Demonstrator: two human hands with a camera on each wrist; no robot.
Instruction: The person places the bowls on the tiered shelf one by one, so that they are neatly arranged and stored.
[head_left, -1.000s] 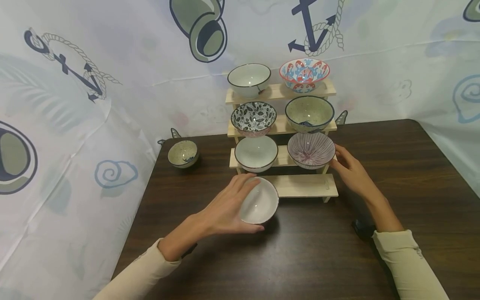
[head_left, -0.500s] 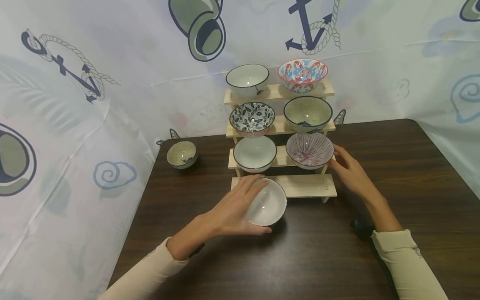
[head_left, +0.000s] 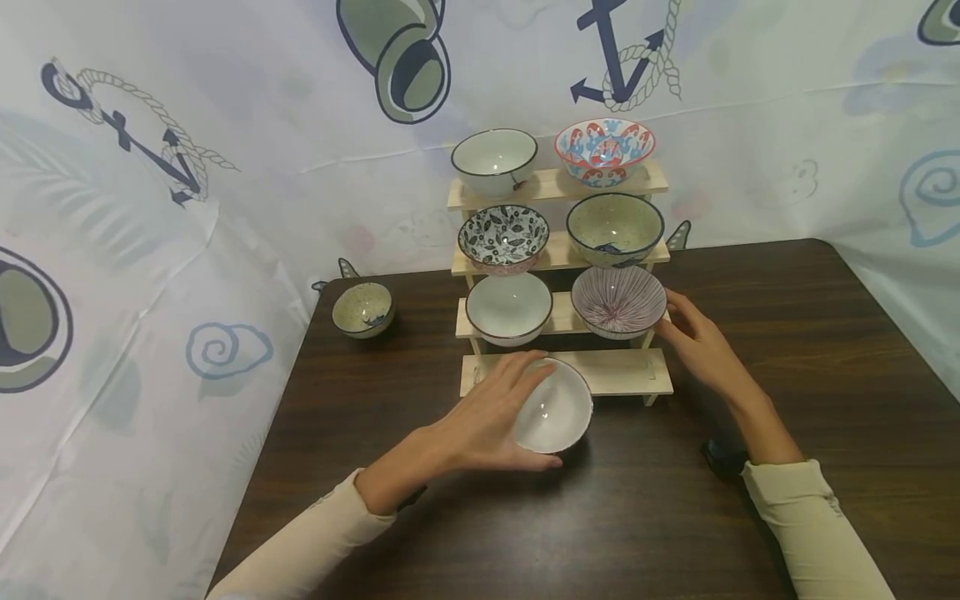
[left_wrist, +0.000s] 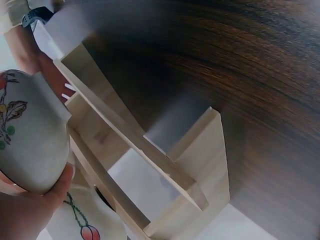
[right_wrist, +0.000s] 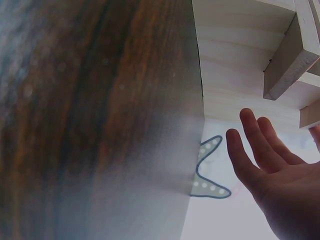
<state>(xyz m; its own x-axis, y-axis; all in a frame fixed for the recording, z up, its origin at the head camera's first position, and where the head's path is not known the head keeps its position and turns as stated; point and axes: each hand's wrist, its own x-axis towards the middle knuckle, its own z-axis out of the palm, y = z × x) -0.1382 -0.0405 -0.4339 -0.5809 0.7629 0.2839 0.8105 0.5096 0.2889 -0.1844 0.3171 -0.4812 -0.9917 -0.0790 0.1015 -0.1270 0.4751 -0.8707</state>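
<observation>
My left hand (head_left: 487, 427) grips a white bowl (head_left: 557, 410) by its sides, thumb at the near side and fingers at the far side. It is held in front of the lowest shelf of a stepped wooden rack (head_left: 615, 372). In the left wrist view the outside of this bowl (left_wrist: 35, 135) shows painted flowers and leaves. My right hand (head_left: 701, 342) is at the rack's right side, beside a purple-striped bowl (head_left: 618, 300). In the right wrist view several fingers (right_wrist: 260, 142) are extended; whether the hand touches the rack is unclear.
Upper shelves bear a plain white bowl (head_left: 509, 307), a black-leaf bowl (head_left: 503, 237), a green bowl (head_left: 616, 227), a dark-rimmed white bowl (head_left: 494, 160) and a red-blue bowl (head_left: 604, 150). A small speckled bowl (head_left: 363, 309) stands at left on the dark table (head_left: 600, 525). Printed cloth hangs behind.
My left hand has carried the white bowl rightward along the front of the lowest shelf, uncovering that shelf's left end. My right hand has stayed at the rack's right side.
</observation>
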